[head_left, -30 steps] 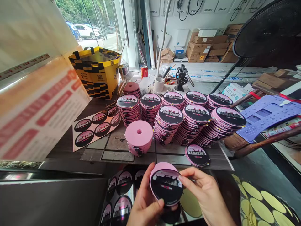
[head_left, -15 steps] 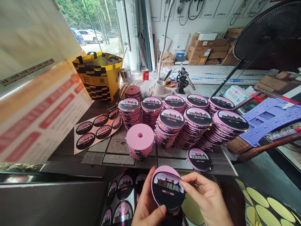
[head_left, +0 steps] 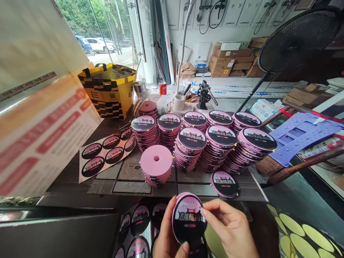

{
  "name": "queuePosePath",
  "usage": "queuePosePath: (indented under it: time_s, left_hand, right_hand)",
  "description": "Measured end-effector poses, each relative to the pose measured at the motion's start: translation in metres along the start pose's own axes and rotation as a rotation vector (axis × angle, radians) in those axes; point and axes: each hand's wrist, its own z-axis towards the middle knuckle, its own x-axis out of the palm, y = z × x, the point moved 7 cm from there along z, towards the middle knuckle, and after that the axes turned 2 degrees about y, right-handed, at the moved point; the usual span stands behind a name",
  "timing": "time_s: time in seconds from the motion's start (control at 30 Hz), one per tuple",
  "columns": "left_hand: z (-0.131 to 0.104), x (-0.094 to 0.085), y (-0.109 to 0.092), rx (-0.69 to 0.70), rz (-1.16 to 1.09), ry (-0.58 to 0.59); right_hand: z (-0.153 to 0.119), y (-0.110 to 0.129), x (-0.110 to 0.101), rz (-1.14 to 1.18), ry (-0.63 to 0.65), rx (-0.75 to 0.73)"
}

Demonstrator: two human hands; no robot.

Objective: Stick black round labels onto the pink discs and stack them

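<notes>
Low in front of me, my left hand (head_left: 168, 233) grips a pink foam disc (head_left: 185, 194) by its side, with the thumb at its lower edge. A round black-and-pink printed sticker (head_left: 189, 219) lies over the disc's face. At the sticker's upper right edge, the thumb and forefinger of my right hand (head_left: 232, 224) pinch together. Beyond the hands, a single stickered disc (head_left: 225, 184) lies near the table's front edge. To its left stands a stack of bare pink discs (head_left: 156, 163) with a centre hole and pins around the sides.
Several stacks of stickered discs (head_left: 192, 139) stand behind. A sticker sheet (head_left: 107, 154) lies on the left of the table, near a yellow-black bag (head_left: 107, 93). More round stickers (head_left: 139, 218) lie below my hands. A fan (head_left: 298, 43) and a purple plastic chair (head_left: 292, 134) are at right.
The sticker now covers nearly the whole disc face; before, a wide pink crescent showed at the top. Both hands stay at the disc. My view has shifted slightly.
</notes>
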Motion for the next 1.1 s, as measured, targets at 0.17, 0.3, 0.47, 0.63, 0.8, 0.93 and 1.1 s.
queuePosePath:
  time_s: [0.17,0.3,0.47,0.63,0.8,0.93,1.1]
  left_hand:
    - [0.003,-0.008,0.001,-0.036,0.085,-0.031]
    - [0.010,-0.006,0.011,-0.023,0.069,-0.025]
    - [0.024,-0.012,0.054,-0.122,0.190,-0.017]
    - [0.039,-0.020,0.076,0.128,0.945,0.437]
    - [0.039,-0.026,0.104,-0.035,1.504,0.854]
    - [0.034,-0.009,0.120,-0.100,1.600,0.960]
    - [0.031,0.025,0.150,-0.032,1.451,0.810]
  right_hand:
    - [0.002,0.005,-0.001,-0.225,-0.067,-0.055]
    - [0.002,-0.016,0.005,0.088,0.069,0.122]
    - [0.023,-0.032,-0.048,0.192,-0.083,0.206]
    - [0.061,-0.041,-0.111,0.103,-0.268,0.180]
    - [0.081,-0.051,-0.118,-0.051,-0.265,0.149]
    - [0.058,-0.040,-0.124,-0.279,-0.372,0.024]
    - [0.007,-0.060,-0.085,-0.428,-0.267,-0.031]
